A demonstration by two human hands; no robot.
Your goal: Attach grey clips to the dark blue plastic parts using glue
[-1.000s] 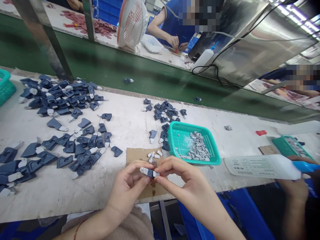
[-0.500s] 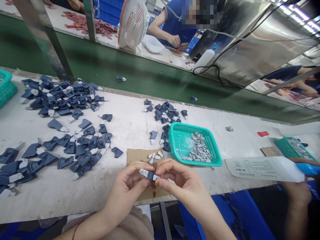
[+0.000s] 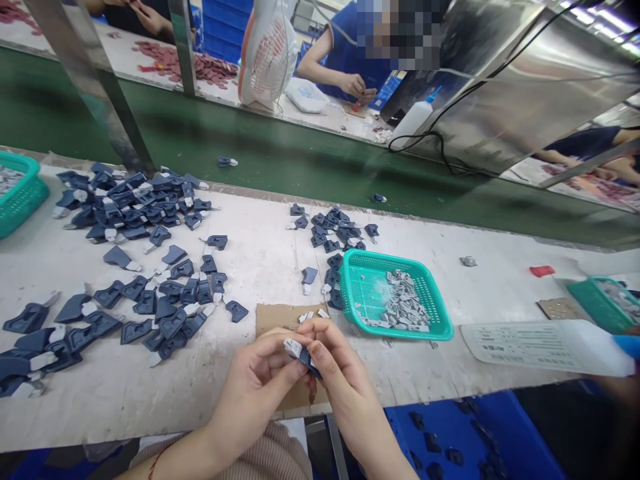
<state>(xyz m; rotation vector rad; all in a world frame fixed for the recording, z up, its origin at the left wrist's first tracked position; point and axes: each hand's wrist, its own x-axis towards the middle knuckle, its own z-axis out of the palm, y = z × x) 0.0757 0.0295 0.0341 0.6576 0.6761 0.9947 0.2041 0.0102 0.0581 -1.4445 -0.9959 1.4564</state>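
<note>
Between my two hands is a small dark blue plastic part (image 3: pixel 306 358) with a light grey piece at its end, partly covered by my fingers. My left hand (image 3: pixel 260 373) grips its left side between thumb and fingers. On its right side my right hand (image 3: pixel 343 373) presses with the thumb. Both hands are over a piece of brown cardboard (image 3: pixel 270 317) that has several small light grey pieces (image 3: pixel 313 315) on it. To the right stands a green basket (image 3: pixel 445 320) of grey pieces. Several similar blue parts (image 3: pixel 173 320) lie loosely to the left.
A larger heap of blue parts (image 3: pixel 135 203) lies at the back left, beside another green basket (image 3: pixel 30 200). A white bottle (image 3: pixel 545 347) is at the right. Beyond the green conveyor belt (image 3: pixel 300 153), a co-worker (image 3: pixel 340 60) works near a fan (image 3: pixel 267 60).
My right hand has shifted left and turned, its thumb now over the blue part. The blue part is tilted more steeply, its right end lower. The view has shifted slightly.
</note>
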